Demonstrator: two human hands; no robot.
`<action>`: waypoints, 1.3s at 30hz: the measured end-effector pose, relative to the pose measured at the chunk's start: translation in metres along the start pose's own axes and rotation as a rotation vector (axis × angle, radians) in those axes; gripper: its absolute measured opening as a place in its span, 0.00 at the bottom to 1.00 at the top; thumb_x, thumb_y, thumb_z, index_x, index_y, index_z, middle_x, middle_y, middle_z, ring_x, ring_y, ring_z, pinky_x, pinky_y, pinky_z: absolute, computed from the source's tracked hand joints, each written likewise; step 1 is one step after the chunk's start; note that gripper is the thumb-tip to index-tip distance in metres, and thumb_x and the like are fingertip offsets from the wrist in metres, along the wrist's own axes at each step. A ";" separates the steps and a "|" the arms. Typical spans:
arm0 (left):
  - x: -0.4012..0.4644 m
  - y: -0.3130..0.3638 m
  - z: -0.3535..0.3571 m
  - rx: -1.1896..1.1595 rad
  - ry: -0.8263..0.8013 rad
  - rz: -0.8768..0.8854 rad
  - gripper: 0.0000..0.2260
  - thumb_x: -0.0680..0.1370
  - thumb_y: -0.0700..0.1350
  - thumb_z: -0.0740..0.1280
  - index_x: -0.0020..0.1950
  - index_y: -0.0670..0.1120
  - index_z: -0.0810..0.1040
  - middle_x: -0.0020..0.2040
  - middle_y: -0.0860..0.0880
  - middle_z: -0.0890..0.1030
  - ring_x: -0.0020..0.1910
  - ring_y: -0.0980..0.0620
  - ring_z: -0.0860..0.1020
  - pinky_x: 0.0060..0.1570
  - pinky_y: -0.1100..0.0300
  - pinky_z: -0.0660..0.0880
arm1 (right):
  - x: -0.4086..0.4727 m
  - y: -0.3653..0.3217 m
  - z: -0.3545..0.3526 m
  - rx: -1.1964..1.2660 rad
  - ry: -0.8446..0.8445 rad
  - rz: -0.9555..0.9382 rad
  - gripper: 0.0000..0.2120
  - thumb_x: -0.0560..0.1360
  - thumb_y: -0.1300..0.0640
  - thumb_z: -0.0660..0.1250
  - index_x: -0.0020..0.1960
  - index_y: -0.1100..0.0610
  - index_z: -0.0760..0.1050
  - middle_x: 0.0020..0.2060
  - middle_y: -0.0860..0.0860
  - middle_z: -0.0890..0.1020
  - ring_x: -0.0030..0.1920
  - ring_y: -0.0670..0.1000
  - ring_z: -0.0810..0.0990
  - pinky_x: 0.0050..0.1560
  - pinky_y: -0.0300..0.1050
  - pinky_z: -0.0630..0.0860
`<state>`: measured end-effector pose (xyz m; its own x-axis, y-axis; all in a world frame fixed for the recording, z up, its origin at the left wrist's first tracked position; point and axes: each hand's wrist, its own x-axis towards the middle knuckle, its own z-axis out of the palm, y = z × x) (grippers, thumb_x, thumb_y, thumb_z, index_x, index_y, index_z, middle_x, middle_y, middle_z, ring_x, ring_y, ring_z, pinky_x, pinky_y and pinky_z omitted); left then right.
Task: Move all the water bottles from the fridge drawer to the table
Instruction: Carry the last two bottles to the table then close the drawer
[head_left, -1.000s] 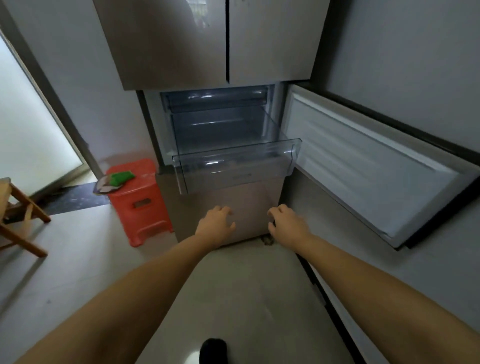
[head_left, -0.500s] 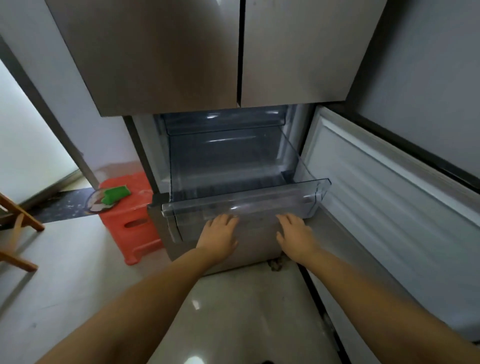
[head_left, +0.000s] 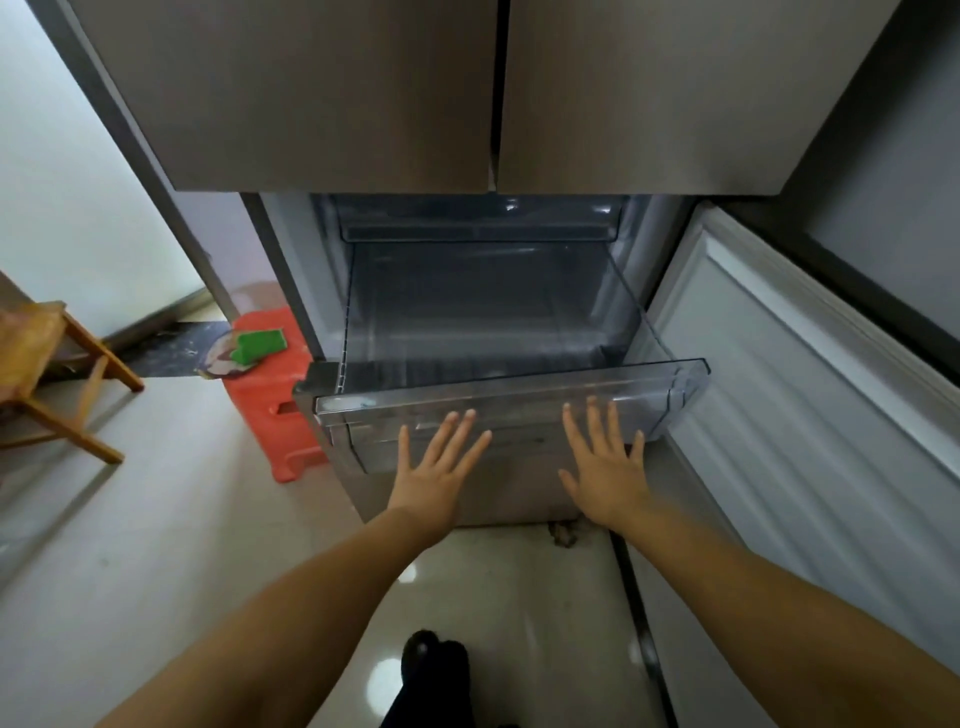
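Note:
A clear plastic fridge drawer (head_left: 675, 382) is pulled out of the open lower compartment, and I see no water bottle in it. My left hand (head_left: 436, 467) lies flat with its fingers spread against the drawer's front panel, left of centre. My right hand (head_left: 605, 465) lies flat the same way, right of centre. Both hands hold nothing. No water bottle shows anywhere in view.
The lower fridge door (head_left: 810, 395) stands swung open to the right. A red plastic stool (head_left: 270, 384) with a green object (head_left: 260, 345) on it sits left of the fridge. A wooden chair (head_left: 57, 379) is at the far left. Tiled floor (head_left: 156, 519) lies below.
I have come closer to the fridge. Both hands rose from below the drawer to its front panel, and their fingers straightened out flat.

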<state>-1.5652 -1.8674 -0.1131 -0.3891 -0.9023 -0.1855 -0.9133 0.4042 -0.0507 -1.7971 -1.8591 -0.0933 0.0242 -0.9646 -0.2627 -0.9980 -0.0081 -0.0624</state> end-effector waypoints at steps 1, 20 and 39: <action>0.004 0.000 0.003 -0.001 0.024 -0.003 0.43 0.77 0.39 0.58 0.70 0.55 0.23 0.63 0.52 0.14 0.63 0.51 0.15 0.62 0.35 0.23 | 0.003 0.004 0.002 -0.007 0.005 -0.004 0.39 0.81 0.44 0.54 0.72 0.50 0.24 0.74 0.54 0.29 0.74 0.59 0.28 0.73 0.67 0.40; 0.170 -0.102 -0.058 -0.058 -0.067 -0.074 0.40 0.78 0.45 0.63 0.77 0.54 0.34 0.75 0.53 0.28 0.75 0.51 0.30 0.72 0.34 0.42 | 0.185 -0.025 -0.056 0.077 -0.005 -0.015 0.41 0.80 0.52 0.60 0.76 0.46 0.30 0.74 0.54 0.28 0.76 0.58 0.31 0.74 0.64 0.46; 0.193 -0.083 -0.085 -0.256 -0.080 -0.053 0.34 0.79 0.45 0.63 0.79 0.51 0.47 0.79 0.44 0.47 0.77 0.41 0.52 0.73 0.44 0.58 | 0.177 -0.002 -0.090 0.019 0.022 -0.070 0.34 0.80 0.53 0.59 0.79 0.48 0.43 0.78 0.52 0.40 0.78 0.55 0.44 0.76 0.62 0.49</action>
<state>-1.5745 -2.0876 -0.0608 -0.3388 -0.9024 -0.2662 -0.9367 0.2968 0.1858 -1.7965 -2.0539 -0.0529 0.0920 -0.9674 -0.2360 -0.9927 -0.0706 -0.0977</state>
